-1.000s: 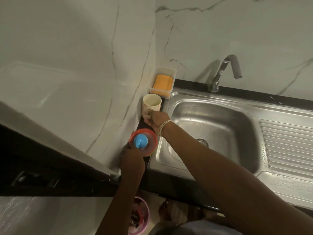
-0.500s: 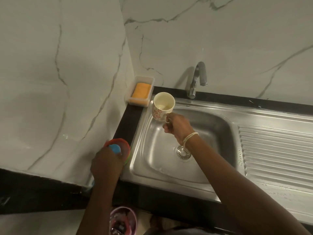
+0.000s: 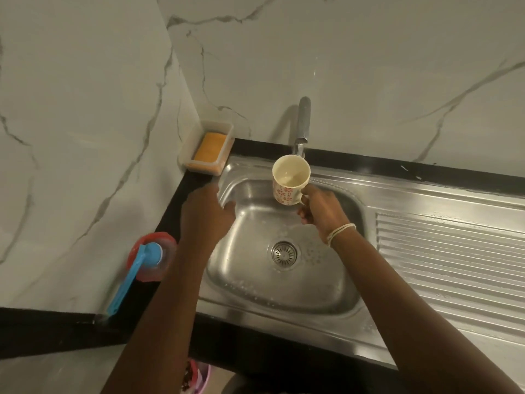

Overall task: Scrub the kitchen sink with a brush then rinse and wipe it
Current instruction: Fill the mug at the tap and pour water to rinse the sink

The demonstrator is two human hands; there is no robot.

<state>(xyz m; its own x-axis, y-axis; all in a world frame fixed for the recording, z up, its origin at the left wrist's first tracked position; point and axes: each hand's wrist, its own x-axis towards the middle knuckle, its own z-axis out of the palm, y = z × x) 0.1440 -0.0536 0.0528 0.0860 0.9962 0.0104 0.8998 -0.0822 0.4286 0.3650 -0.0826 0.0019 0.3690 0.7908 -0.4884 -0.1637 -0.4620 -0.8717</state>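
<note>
The steel sink (image 3: 255,291) has a wet basin with a round drain (image 3: 284,252) in the middle. My right hand (image 3: 321,207) grips the handle of a white cup (image 3: 289,177) with red flowers, held upright above the basin just under the tap (image 3: 303,120). My left hand (image 3: 207,214) hovers over the sink's left rim, fingers blurred and holding nothing. A blue brush (image 3: 133,277) lies with its head in a red-rimmed bowl (image 3: 147,261) on the black counter at the left.
A clear tray holding an orange sponge (image 3: 210,147) stands in the back corner by the marble wall. The ribbed drainboard (image 3: 449,260) stretches to the right of the basin. A pink bin (image 3: 199,378) shows below the counter's edge.
My left hand has let go of the bowl with the brush and moved right to the sink's rim. My right hand carried the cup further right, under the tap.
</note>
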